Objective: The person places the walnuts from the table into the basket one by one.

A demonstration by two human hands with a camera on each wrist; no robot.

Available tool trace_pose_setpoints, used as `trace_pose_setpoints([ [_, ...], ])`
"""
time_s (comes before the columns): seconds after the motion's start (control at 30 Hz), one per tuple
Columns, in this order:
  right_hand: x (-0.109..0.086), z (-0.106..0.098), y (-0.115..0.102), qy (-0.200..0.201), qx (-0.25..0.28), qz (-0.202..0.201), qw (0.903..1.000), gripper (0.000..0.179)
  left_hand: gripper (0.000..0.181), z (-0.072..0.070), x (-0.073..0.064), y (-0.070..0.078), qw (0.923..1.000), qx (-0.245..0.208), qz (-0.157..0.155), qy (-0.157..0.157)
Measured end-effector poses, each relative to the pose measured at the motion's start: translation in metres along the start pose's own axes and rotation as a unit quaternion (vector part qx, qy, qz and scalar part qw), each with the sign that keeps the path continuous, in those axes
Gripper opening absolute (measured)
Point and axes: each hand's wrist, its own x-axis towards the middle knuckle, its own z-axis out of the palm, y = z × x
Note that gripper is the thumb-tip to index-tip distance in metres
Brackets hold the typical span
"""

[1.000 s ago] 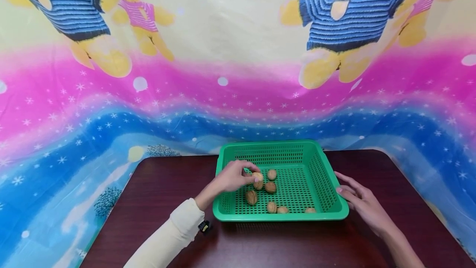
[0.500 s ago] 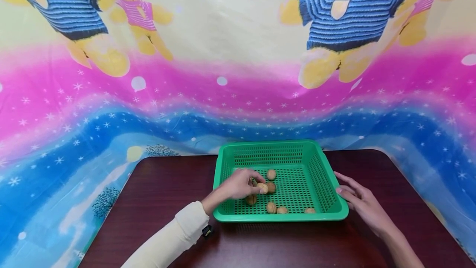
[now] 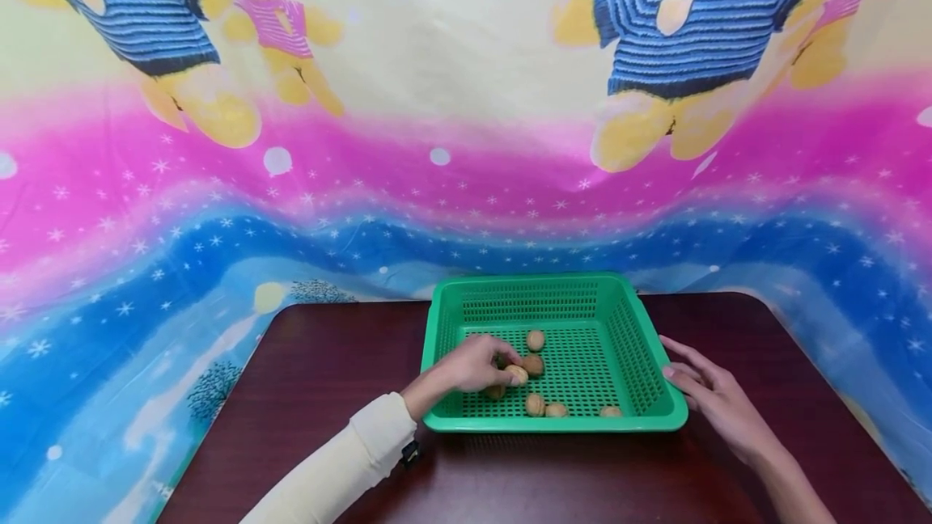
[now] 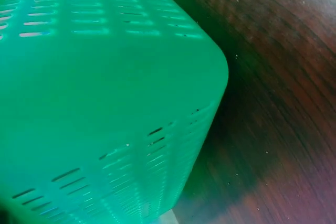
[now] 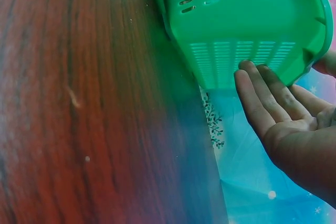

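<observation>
Inside the green plastic basket (image 3: 553,424), my left hand (image 3: 473,364) pinches a light-coloured walnut (image 3: 518,374) between thumb and fingers, low near the basket's floor. A darker walnut (image 3: 533,365) lies right beside the fingertips. Partly hidden under the hand is another walnut (image 3: 496,393). My right hand (image 3: 717,403) is at the basket's right side, thumb at the rim. In the right wrist view its fingers (image 5: 260,100) extend fairly straight along the outer wall. The left wrist view shows only the basket's outside corner (image 4: 105,87), with the left hand hidden.
Other walnuts lie in the basket: one toward the back (image 3: 535,340), and several along the front wall, including a walnut (image 3: 535,404) at left and a walnut (image 3: 610,411) at right. The dark wooden table (image 3: 335,362) ends at a patterned cloth (image 3: 466,184) behind.
My left hand has shifted rightward and toward the front of the basket with the pinched walnut, now covering more of the walnut near the left side. The right hand stays at the rim.
</observation>
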Motion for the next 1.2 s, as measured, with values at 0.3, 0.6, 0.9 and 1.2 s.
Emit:
trace_pose_setpoints([
  [0.3, -0.003, -0.001, 0.001, -0.001, 0.006, -0.004, 1.0, 0.062, 0.025, 0.001, 0.002, 0.002, 0.9999, -0.009, -0.008, 0.004],
  [0.6, -0.001, -0.003, 0.002, 0.004, 0.004, 0.005, 1.0, 0.064, 0.029, -0.001, 0.005, 0.002, 0.9982, -0.053, 0.005, 0.027],
  [0.9, 0.006, -0.007, 0.001, 0.013, -0.031, 0.006, 0.9994, 0.065, 0.032, -0.016, 0.004, -0.001, 0.9905, -0.074, 0.049, 0.105],
  [1.2, 0.001, -0.018, 0.002, 0.021, -0.055, -0.012, 0.9982, 0.063, 0.03, -0.046, -0.03, -0.012, 0.9816, -0.046, 0.027, 0.183],
])
